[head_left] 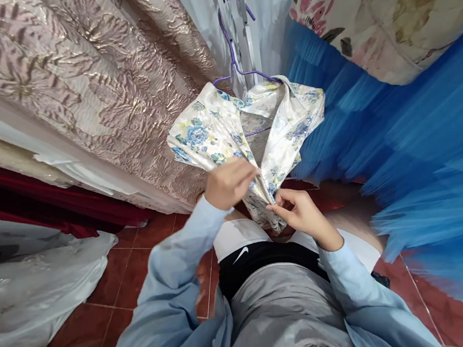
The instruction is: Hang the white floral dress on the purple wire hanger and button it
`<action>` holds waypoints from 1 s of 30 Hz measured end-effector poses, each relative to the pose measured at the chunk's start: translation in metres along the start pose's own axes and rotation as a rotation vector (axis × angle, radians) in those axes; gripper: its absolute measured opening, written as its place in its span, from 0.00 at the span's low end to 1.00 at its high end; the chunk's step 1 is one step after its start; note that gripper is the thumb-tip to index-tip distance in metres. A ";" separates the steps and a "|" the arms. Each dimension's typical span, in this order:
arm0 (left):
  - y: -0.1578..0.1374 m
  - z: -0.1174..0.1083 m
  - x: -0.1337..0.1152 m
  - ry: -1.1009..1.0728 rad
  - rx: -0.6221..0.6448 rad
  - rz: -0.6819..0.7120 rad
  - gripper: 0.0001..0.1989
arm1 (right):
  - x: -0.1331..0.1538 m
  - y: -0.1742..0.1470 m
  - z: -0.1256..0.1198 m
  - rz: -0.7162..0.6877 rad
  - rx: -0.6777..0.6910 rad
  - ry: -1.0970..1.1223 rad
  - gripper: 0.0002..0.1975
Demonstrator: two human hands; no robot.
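A white satiny shirt [213, 130] with blue and yellow flowers hangs, its front open at the neck, on a purple hanger [234, 66]. My left hand [230, 182], slightly blurred, is closed at the shirt's front edge, fingers together and pointing right; its thumb is hidden. Lower down, my right hand [299, 213] pinches the other front edge between thumb and fingers. Below both hands, the shirt's lower part bunches in front of my knees.
Pink brocade fabric [91, 95] hangs at the left, with dark red cloth [39, 191] beyond it. Blue tulle [421, 172] and floral cloth [397, 12] hang close on the right. A white metal rack [248, 36] holds the hanger above a red tiled floor [106, 318].
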State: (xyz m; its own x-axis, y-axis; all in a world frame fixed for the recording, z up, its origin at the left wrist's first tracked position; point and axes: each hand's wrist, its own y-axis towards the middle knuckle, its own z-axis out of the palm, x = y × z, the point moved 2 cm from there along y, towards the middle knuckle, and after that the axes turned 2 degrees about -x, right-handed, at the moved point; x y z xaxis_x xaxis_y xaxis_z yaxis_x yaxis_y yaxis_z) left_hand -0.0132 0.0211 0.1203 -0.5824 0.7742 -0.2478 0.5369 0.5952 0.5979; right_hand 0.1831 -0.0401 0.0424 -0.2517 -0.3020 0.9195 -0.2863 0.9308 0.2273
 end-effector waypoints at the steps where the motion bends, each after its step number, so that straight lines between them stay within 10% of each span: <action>1: 0.017 -0.010 0.011 0.041 -0.043 0.016 0.14 | 0.002 -0.001 0.000 -0.008 0.012 0.000 0.19; 9: 0.121 -0.038 0.079 0.131 -0.214 0.052 0.16 | -0.003 -0.003 -0.003 0.025 0.045 -0.071 0.19; 14: 0.111 -0.028 0.071 0.067 -0.197 0.029 0.18 | -0.004 0.002 -0.021 0.057 0.065 -0.112 0.16; 20: 0.090 -0.027 0.055 -0.028 -0.140 0.033 0.16 | 0.064 0.056 -0.053 -0.074 -0.188 -0.090 0.18; 30: 0.077 -0.027 0.049 -0.165 -0.161 -0.041 0.08 | 0.062 0.154 -0.022 -0.175 -0.262 0.246 0.27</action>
State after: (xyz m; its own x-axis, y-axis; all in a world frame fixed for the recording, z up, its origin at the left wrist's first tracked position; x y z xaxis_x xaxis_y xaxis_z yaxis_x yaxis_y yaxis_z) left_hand -0.0167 0.0994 0.1750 -0.4871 0.7824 -0.3881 0.4028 0.5955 0.6950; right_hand 0.1441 0.0888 0.1416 0.0177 -0.4323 0.9016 -0.0514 0.9001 0.4326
